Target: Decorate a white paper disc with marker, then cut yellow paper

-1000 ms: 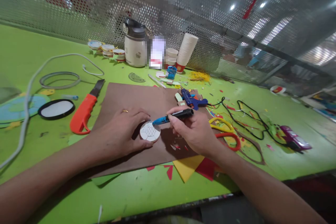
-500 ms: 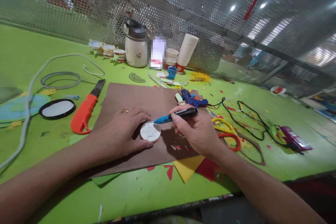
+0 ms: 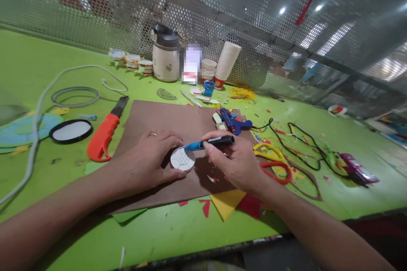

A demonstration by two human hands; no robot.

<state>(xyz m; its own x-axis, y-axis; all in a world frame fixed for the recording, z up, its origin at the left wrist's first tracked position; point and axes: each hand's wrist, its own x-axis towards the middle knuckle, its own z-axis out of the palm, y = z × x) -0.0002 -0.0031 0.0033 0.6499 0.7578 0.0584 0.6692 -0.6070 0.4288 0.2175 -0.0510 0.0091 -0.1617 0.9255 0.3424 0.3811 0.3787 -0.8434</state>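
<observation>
A small white disc (image 3: 182, 159) with drawn lines lies on a brown cardboard sheet (image 3: 165, 120). My left hand (image 3: 144, 161), a ring on one finger, pins the disc down between thumb and fingers. My right hand (image 3: 233, 163) grips a blue and black marker (image 3: 210, 142), its tip touching the disc's upper right edge.
An orange utility knife (image 3: 103, 137), a black-rimmed oval (image 3: 71, 131) and a grey cable (image 3: 34, 114) lie at the left. A blue glue gun (image 3: 233, 122), scissors (image 3: 273, 163) and black wire (image 3: 302, 144) lie at the right. A jug (image 3: 165, 57) and stacked cups (image 3: 226, 61) stand by the mesh fence.
The marker has dipped slightly, its tip staying at the disc's edge. My left hand has kept hold of the disc.
</observation>
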